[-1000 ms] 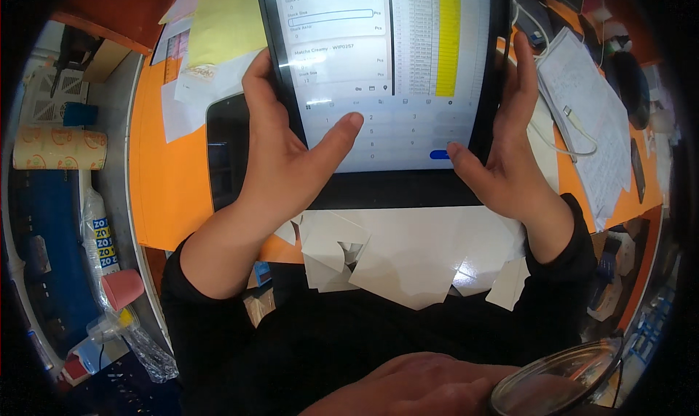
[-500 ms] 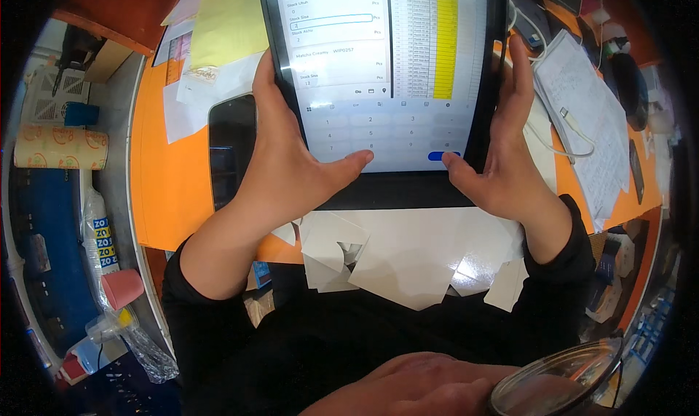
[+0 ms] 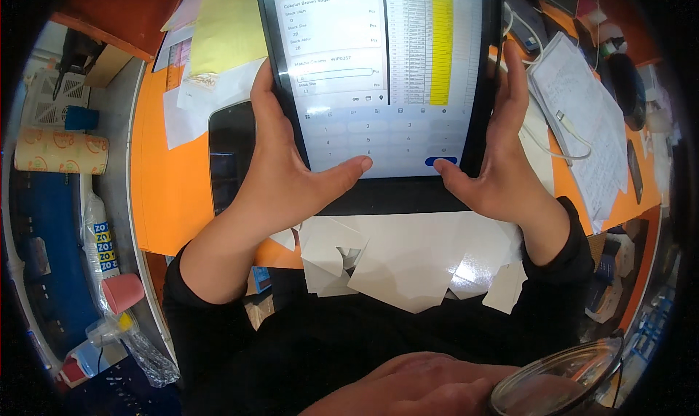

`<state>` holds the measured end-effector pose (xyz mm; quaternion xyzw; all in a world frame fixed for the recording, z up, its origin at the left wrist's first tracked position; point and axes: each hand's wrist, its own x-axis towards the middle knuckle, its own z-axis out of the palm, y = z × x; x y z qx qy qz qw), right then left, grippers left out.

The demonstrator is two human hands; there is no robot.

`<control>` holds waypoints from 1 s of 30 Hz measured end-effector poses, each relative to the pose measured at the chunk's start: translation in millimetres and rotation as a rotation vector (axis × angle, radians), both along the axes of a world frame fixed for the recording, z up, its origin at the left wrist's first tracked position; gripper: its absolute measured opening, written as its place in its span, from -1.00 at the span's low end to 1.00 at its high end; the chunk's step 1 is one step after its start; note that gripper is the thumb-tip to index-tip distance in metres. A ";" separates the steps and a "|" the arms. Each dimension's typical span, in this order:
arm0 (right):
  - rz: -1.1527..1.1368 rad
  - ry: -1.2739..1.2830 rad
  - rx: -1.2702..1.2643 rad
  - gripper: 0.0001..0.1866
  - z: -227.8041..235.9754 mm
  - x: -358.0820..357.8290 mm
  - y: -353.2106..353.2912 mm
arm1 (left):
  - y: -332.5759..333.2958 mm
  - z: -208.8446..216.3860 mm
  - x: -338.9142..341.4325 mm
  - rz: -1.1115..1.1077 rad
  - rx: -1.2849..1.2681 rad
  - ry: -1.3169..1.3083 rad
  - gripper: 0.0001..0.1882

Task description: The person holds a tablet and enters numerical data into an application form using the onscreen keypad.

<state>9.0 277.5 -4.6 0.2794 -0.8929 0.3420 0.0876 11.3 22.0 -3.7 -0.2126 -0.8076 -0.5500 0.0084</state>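
Between both hands is a black-framed tablet (image 3: 378, 195), its lit screen split between a form, a spreadsheet with a yellow column and an on-screen number keypad. My left hand (image 3: 295, 161) grips its left edge, with the thumb over the lower middle of the keypad. On the right edge, my right hand (image 3: 499, 161) holds the frame. Its thumb tip rests at the blue key in the keypad's lower right corner. Fingers of both hands go partly behind the tablet. Just left of my left wrist lies a dark flat panel (image 3: 231, 150), partly covered.
Under the tablet are an orange tabletop (image 3: 171, 197) and loose white sheets (image 3: 408, 263). Yellow paper (image 3: 227, 33) lies at the far left. Handwritten papers (image 3: 582, 117) and a white cable (image 3: 575, 135) are at right. A pink cup (image 3: 122, 292) and tape roll (image 3: 62, 151) stand left.
The form has scrolled up a little, and its highlighted field is now a lower one. Numbers in the upper entry changed. My right thumb has shifted slightly left onto the blue key.
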 end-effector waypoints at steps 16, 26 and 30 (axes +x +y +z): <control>0.052 0.029 -0.079 0.30 -1.3 -2.8 1.6 | 0.8 3.7 -17.6 0.211 0.337 -0.013 -0.35; 0.009 0.030 -0.066 0.29 -4.5 -1.5 -1.4 | -3.8 15.1 -40.8 0.352 0.390 -0.077 -0.71; 0.020 0.004 -0.094 0.27 -2.1 -1.6 -1.0 | -1.6 18.7 -43.9 0.426 0.287 -0.066 -0.72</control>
